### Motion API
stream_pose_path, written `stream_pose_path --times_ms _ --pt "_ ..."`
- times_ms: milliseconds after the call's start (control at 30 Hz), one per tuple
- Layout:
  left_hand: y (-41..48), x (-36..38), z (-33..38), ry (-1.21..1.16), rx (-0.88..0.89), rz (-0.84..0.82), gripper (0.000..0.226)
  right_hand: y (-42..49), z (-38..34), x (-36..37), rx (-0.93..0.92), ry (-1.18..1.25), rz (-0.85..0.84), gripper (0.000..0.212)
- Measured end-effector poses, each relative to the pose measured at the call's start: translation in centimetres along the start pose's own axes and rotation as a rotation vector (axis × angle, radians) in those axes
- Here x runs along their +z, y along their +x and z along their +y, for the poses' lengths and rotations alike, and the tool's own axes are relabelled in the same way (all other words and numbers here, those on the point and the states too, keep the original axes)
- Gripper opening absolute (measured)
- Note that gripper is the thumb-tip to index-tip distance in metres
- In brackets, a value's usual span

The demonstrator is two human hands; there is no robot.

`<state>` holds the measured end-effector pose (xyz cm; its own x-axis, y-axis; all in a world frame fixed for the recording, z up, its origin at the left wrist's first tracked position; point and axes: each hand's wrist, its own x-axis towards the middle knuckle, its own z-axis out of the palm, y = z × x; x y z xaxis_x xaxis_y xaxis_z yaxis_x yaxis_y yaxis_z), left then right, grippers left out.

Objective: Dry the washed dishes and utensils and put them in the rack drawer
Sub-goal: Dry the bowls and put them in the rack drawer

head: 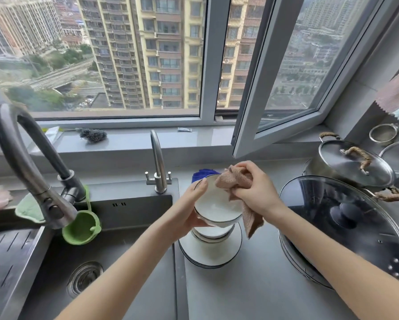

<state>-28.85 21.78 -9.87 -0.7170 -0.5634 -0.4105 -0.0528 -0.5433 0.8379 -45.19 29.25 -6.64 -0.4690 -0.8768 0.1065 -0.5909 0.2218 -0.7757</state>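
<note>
A white bowl (213,207) with a dark rim is tilted toward me above the counter. My left hand (189,206) grips it from the left, thumb on the rim. My right hand (254,189) holds a bunched tan cloth (234,181) against the bowl's upper right rim, and a tail of the cloth hangs down past the bowl. Directly below, a stack of white bowls (211,234) sits on white plates (209,252) on the grey counter. The rack drawer is not in view.
The sink (106,262) lies at left with a large pull-down faucet (32,172), a small faucet (158,162) and a green silicone holder (81,229). A glass-lidded wok (341,227) and a lidded steel pot (353,163) crowd the right. An open window sash (286,88) juts inward.
</note>
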Motion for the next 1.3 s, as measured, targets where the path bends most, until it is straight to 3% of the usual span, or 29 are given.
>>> stream_pose_path --times_ms 67,233,300,367,433,500,600,667,733,800,867,900,967,1000,1067,1133,1200,1300 --pt "0.1 0.0 -0.5 -0.002 0.0 0.077 0.043 -1.2 -0.3 1.2 -0.07 -0.057 0.025 0.041" --pt "-0.2 -0.1 -0.7 0.159 -0.064 0.191 0.047 -2.8 -0.2 4.3 -0.662 -0.733 0.155 0.029" --pt "-0.4 -0.5 -0.6 0.214 -0.053 0.185 0.049 -3.4 -0.6 4.6 -0.69 -0.94 0.206 0.021" --pt "-1.0 -0.5 -0.5 0.261 0.0 0.16 0.05 -3.8 -1.1 5.0 -0.606 -1.006 0.241 0.004" --pt "-1.4 0.1 -0.6 0.318 0.109 0.172 0.049 -4.0 -1.5 6.2 -0.497 -0.817 0.251 0.008" --pt "-1.9 0.5 -0.5 0.304 0.188 0.248 0.044 -4.3 -2.5 7.4 -0.382 -0.458 0.154 0.018" --pt "-2.5 -0.6 -0.3 0.321 0.129 0.313 0.041 -5.4 -3.6 7.2 -0.167 0.042 -0.322 0.016" --pt "-3.1 -1.6 -0.7 0.41 0.011 0.311 0.04 -5.7 -3.4 5.8 -0.197 -0.015 -0.669 0.015" --pt "-3.3 -2.2 -1.5 0.475 -0.094 0.264 0.046 -5.0 -2.4 5.2 -0.331 -0.458 -0.86 0.026" --pt "-3.6 -2.3 -2.0 0.417 -0.089 0.249 0.046 -4.5 -1.8 6.1 -0.507 -0.72 -0.651 0.028" --pt "-3.5 -2.5 -1.7 0.365 -0.054 0.234 0.048 -5.0 -1.9 7.9 -0.581 -0.552 -0.326 0.023" --pt "-3.4 -2.7 -1.5 0.357 -0.038 0.239 0.048 -5.5 -2.5 8.4 -0.537 -0.362 -0.264 0.023" --pt "-3.6 -3.4 -1.2 0.361 -0.034 0.27 0.044 -6.6 -3.4 8.3 -0.317 0.02 -0.397 0.029" --pt "-3.7 -3.8 -1.3 0.376 -0.059 0.275 0.042 -7.0 -4.0 7.9 -0.224 0.089 -0.524 0.032" --pt "-4.1 -4.4 -1.5 0.415 -0.138 0.241 0.046 -7.3 -5.0 6.3 -0.206 -0.054 -0.789 0.034" --pt "-4.6 -4.6 -2.1 0.4 -0.164 0.205 0.046 -7.1 -5.8 4.5 -0.274 -0.265 -0.899 0.029" --pt "-4.9 -4.7 -2.3 0.349 -0.153 0.214 0.049 -6.7 -6.5 2.5 -0.298 -0.261 -0.761 0.024" --pt "-5.1 -5.3 -2.3 0.281 -0.107 0.225 0.049 -7.2 -7.5 0.3 -0.3 0.119 -0.274 0.024"
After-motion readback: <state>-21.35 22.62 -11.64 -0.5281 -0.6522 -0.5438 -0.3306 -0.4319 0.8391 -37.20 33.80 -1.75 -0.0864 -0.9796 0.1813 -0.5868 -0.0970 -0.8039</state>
